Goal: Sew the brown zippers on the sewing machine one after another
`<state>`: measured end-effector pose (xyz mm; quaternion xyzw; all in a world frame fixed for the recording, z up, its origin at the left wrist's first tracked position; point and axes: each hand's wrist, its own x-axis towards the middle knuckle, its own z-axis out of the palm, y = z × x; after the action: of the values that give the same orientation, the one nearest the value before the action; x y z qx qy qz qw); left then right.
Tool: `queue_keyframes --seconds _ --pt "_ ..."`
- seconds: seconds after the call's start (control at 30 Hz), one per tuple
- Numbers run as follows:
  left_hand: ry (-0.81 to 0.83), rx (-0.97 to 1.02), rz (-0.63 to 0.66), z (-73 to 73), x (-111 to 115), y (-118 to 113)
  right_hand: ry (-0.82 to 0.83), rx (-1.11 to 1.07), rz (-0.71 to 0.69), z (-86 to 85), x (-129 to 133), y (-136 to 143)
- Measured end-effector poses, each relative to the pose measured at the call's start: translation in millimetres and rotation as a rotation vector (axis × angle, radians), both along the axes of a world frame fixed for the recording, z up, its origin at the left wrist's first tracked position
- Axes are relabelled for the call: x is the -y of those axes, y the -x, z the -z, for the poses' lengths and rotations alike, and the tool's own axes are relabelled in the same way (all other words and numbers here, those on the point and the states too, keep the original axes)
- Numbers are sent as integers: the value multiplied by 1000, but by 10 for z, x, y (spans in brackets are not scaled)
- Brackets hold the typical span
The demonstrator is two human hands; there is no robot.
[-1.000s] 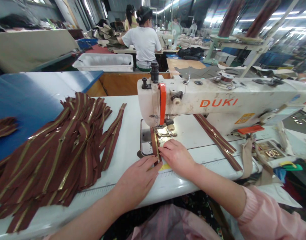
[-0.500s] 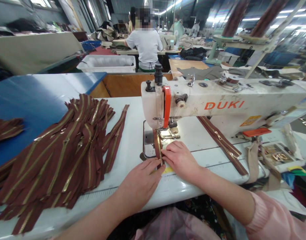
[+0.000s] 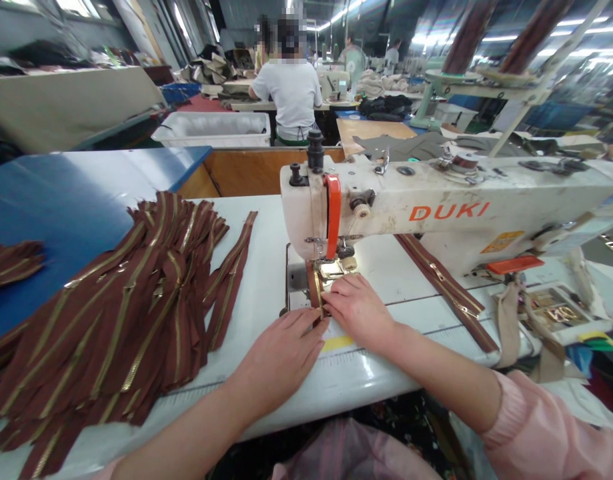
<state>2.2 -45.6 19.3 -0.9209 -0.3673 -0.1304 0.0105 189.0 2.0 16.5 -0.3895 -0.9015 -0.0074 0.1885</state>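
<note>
Both hands lay flat on the white worktop (image 3: 266,267), fingers extended, pressing a brown fabric zipper strip with brass teeth (image 3: 315,290) just near of the needle of the white DUKI sewing machine (image 3: 436,207). The left hand (image 3: 281,357) pressed the strip's near end; the right hand (image 3: 359,310) touched its right edge. A pile of matching brown zippers (image 3: 131,307) lay well to the left.

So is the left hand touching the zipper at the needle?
Touching. The head view shows the left hand with its fingertips pressed on the near end of the brown zipper, no gap; the right hand lies beside it.
</note>
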Motion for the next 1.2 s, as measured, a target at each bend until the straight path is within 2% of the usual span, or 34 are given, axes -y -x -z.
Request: queue_keyframes --seconds 0.33,0.63,0.8,1.2 --pt "-85 -48 28 23 -271 -31 2 27 1 37 -224 11" --pt "-93 -4 36 66 -414 -23 -15 20 -23 31 -236 2" --pt "-195 -30 103 72 -457 11 -25 27 -16 51 -245 -3" --pt "-121 105 1 61 -599 48 -45 39 27 44 -229 10"
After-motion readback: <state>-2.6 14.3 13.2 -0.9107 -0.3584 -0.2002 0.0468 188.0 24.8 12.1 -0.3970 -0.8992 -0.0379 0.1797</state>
